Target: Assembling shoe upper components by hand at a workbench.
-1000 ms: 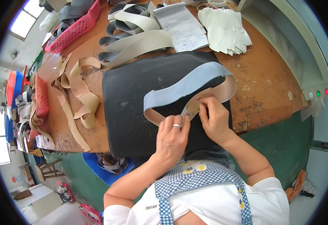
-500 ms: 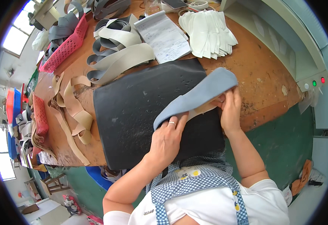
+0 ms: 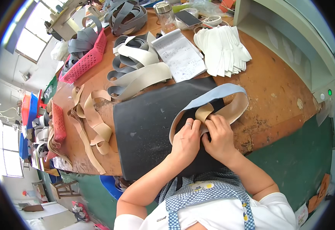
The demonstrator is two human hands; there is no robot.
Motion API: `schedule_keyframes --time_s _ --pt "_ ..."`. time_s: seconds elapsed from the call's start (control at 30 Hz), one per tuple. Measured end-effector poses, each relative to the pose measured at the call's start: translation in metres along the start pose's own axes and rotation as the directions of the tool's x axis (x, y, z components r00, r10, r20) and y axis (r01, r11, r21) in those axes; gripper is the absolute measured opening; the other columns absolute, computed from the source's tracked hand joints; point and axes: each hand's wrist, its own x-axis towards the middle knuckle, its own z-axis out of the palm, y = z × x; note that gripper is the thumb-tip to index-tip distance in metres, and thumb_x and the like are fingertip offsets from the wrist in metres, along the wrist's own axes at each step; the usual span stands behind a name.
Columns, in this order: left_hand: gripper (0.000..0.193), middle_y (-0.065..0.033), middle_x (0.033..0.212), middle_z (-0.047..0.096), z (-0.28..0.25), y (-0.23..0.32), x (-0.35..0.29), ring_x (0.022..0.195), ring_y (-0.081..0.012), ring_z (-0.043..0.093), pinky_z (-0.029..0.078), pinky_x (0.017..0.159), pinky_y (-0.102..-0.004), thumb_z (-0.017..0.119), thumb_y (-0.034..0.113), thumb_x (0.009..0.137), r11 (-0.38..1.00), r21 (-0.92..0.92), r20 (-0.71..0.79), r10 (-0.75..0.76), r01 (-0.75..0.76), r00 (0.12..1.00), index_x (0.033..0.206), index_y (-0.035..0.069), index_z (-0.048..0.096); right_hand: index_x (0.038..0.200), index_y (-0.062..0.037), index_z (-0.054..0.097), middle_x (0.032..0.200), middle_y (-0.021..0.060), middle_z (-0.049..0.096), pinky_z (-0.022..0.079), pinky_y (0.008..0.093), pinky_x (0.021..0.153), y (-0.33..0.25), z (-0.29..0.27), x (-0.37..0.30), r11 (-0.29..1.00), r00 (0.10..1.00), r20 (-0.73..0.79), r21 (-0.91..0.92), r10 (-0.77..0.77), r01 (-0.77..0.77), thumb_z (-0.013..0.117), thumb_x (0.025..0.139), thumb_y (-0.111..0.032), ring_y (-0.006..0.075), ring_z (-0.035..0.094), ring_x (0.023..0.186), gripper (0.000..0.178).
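Strap: we see a long loop, blue-grey outside and tan inside (image 3: 228,100), lying on the black mat (image 3: 148,130) on the tabletop (image 3: 274,88).
Left hand (image 3: 185,140): fingers closed, pinching the tan fold.
Right hand (image 3: 220,137): fingers curled shut on the same fold.
Handling: we judge it light, limp and bendy, not fragile.
Hold: best pinched flat near the ends, with 2 hands.

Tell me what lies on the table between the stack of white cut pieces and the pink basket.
In the head view, between the white cut pieces and the pink basket lie an open notebook and a heap of grey and cream strips.
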Motion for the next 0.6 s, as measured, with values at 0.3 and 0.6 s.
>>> schedule_keyframes --time_s 0.3,0.6 --pt "0.036 -0.0147 0.099 0.055 -0.008 -0.004 -0.006 0.088 -0.0315 0.063 0.053 0.073 -0.0385 0.061 -0.006 0.079 0.993 0.102 0.031 0.05 -0.053 0.998 0.114 0.001 0.058 0.09 0.0003 0.059 0.088 0.0126 0.059 0.05 0.0423 0.075 0.004 -0.007 0.014 0.971 0.986 0.02 0.174 0.166 -0.167 0.074 0.078 -0.008 0.0339 0.057 0.088 0.021" --pt "0.05 -0.0144 0.104 0.055 -0.012 0.002 -0.018 0.09 -0.0256 0.062 0.056 0.07 -0.0311 0.065 -0.001 0.073 0.928 0.288 0.133 0.205 -0.235 0.97 0.123 -0.003 0.057 0.095 0.0009 0.049 0.083 0.0094 0.06 0.048 0.0292 0.062 0.008 -0.01 -0.007 0.678 0.838 0.042 0.566 0.544 -0.468 0.054 0.099 -0.004 0.0132 0.058 0.07 0.008"
